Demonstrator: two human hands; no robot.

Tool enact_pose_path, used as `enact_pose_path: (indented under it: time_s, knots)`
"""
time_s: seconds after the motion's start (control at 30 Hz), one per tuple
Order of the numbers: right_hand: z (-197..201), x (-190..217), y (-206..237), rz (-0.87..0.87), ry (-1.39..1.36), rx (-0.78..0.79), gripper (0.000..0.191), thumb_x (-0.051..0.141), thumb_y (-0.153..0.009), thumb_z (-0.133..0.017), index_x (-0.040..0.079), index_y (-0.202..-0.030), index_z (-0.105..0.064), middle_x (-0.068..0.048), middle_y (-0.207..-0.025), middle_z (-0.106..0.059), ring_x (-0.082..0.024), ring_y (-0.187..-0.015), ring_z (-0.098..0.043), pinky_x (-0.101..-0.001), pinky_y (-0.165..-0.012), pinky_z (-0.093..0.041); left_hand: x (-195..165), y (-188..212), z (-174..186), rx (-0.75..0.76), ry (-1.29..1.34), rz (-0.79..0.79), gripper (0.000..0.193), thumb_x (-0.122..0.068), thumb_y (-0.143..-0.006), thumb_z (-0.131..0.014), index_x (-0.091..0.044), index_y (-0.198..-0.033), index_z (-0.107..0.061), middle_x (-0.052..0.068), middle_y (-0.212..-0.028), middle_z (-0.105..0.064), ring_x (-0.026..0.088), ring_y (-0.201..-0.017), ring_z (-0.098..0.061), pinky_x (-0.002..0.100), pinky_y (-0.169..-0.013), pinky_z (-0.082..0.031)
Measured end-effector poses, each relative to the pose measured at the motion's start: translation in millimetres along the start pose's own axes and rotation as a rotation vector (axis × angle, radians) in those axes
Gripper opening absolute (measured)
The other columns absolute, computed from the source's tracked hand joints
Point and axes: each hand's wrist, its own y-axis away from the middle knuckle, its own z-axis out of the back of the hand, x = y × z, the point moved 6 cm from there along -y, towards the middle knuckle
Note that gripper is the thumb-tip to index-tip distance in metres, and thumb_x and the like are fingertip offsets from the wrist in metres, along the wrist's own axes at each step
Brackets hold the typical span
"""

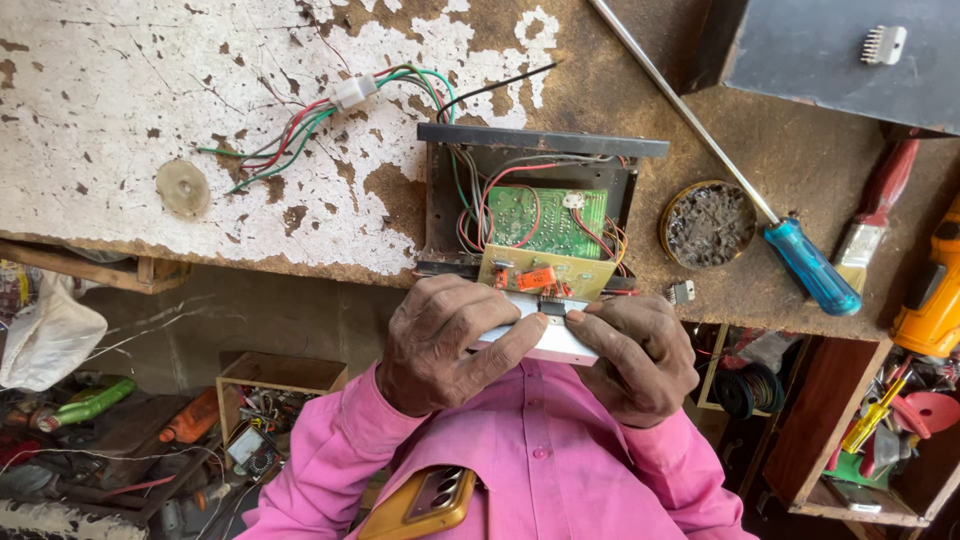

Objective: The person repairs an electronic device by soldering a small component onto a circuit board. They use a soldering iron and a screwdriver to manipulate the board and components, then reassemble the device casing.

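White panel (545,338) gripped between both hands, left hand (450,342) over it, right hand (635,355) beside.

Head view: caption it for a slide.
Both hands, left hand and right hand, grip a white strip beside an opened electronics chassis.

Worn wooden workbench (150,90) with peeling white paint, cluttered wooden shelves (830,420) beneath, dim concrete floor, daylight
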Motion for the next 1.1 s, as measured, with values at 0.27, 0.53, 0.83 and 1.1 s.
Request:
enact_pose_path:
  time_s: [0.27, 0.53, 0.83, 1.1]
  knots:
    - [2.1, 7.7, -7.9, 0.023, 0.014, 0.039, 0.041, 0.008, -0.071, -0.083, 0.003, -0.111, -0.074, -0.012, -0.109, -0.071, -0.026, -0.091, -0.069, -0.0366, -0.076, -0.055, -0.7, -3.9, 1.8, 0.008, 0.038, 0.007, 0.029, -0.019, -0.094, -0.072, -0.015, -0.123, -0.073, -0.001, -0.111, -0.061, 0.018, -0.105, -0.062, 0.038, -0.091, -0.054]
    - [5.8, 15.4, -15.5, -0.067, 0.056, 0.067, 0.041, 0.008, -0.072, -0.082, 0.004, -0.112, -0.075, -0.014, -0.108, -0.074, -0.027, -0.093, -0.072, -0.0354, -0.080, -0.056, 0.4, -4.2, -0.2, 0.014, 0.111, 0.026, 0.031, -0.017, -0.095, -0.073, -0.012, -0.126, -0.072, 0.000, -0.117, -0.062, 0.020, -0.109, -0.061, 0.040, -0.093, -0.053]
    - [6.1, 17.4, -17.9, -0.140, 0.083, 0.106, 0.045, 0.007, -0.074, -0.081, 0.004, -0.118, -0.074, -0.015, -0.114, -0.074, -0.027, -0.100, -0.072, -0.0354, -0.087, -0.056, 3.2, -3.8, -5.5, -0.013, 0.139, 0.043, 0.035, -0.016, -0.094, -0.072, -0.010, -0.128, -0.070, 0.002, -0.119, -0.062, 0.024, -0.112, -0.060, 0.042, -0.097, -0.051]
    - [5.1, 20.8, -24.5, -0.213, 0.054, 0.139, 0.049, 0.003, -0.077, -0.081, 0.006, -0.125, -0.072, -0.013, -0.115, -0.071, -0.027, -0.105, -0.072, -0.0340, -0.092, -0.057, 4.6, -3.4, -9.5, -0.032, 0.134, 0.048, 0.032, -0.016, -0.094, -0.070, -0.010, -0.126, -0.070, 0.003, -0.117, -0.061, 0.024, -0.113, -0.061, 0.042, -0.098, -0.051]
